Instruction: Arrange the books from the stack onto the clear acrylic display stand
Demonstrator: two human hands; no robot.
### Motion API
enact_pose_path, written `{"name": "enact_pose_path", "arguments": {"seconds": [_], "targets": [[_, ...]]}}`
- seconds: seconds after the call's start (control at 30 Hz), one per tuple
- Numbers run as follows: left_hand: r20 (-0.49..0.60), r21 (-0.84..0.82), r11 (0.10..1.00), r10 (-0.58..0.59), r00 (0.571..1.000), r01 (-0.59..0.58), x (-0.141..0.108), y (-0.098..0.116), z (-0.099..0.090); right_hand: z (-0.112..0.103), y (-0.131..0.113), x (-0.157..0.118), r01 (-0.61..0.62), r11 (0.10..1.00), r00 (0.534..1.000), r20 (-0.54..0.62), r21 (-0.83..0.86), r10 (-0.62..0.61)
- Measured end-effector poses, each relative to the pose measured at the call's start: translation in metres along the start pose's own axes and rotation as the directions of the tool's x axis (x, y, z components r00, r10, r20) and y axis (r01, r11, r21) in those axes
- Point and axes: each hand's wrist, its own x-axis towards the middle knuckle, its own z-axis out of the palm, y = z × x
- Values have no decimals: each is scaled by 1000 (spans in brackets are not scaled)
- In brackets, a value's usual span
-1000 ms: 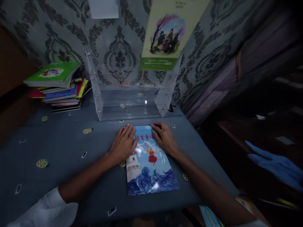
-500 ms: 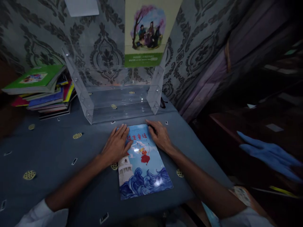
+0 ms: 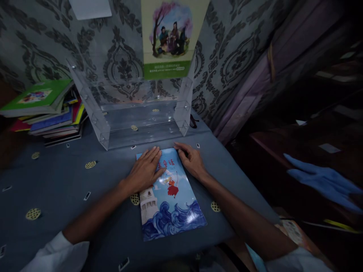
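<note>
A thin picture book (image 3: 172,211) lies flat on the blue tablecloth, its glossy cover showing a red-dressed figure, a white tower and dark blue waves. My left hand (image 3: 146,170) rests palm down over the upper left of the cover, fingers stretched out and open, hiding part of the red title. At the top right corner, my right hand (image 3: 192,160) is closed with curled fingers at the book's edge. Just beyond the book stands a clear acrylic rack (image 3: 141,132) with tiers. A green-and-cream book (image 3: 167,70) is upright at its back.
On the left is a pile of books (image 3: 42,98), a green one on top. The patterned wall (image 3: 121,53) rises behind the rack. A purple curtain (image 3: 249,90) hangs at the right. Past the table's right edge lies a blue glove-like item (image 3: 320,177).
My left hand has slid right across the cover and now hides more of the title. My right hand stays at the top right corner. The view has shifted slightly.
</note>
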Motion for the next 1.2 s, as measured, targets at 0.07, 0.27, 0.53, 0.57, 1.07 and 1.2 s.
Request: {"name": "enact_pose_path", "arguments": {"seconds": [0.07, 0.27, 0.53, 0.57, 1.07, 1.2], "targets": [[21, 8, 1000, 22, 1000, -22, 6, 2, 1, 1, 1, 0, -20, 999, 1000, 1, 29, 20], [-12, 19, 994, 110, 994, -110, 27, 13, 16, 1, -4, -2, -37, 996, 999, -21, 82, 39], [-106, 74, 979, 195, 975, -188, 38, 14, 32, 2, -2, -3, -74, 990, 996, -31, 121, 78], [-109, 71, 979, 198, 974, -191, 38, 14, 33, 2, -3, -3, -72, 990, 997, -30, 124, 76], [-120, 83, 974, 219, 968, -210, 39, 10, 35, -3, -17, -4, -10, 993, 999, -40, -122, 5], [-116, 90, 971, 232, 966, -223, 39, 11, 34, -4, -18, -4, -38, 990, 998, -53, -137, 31]]}}
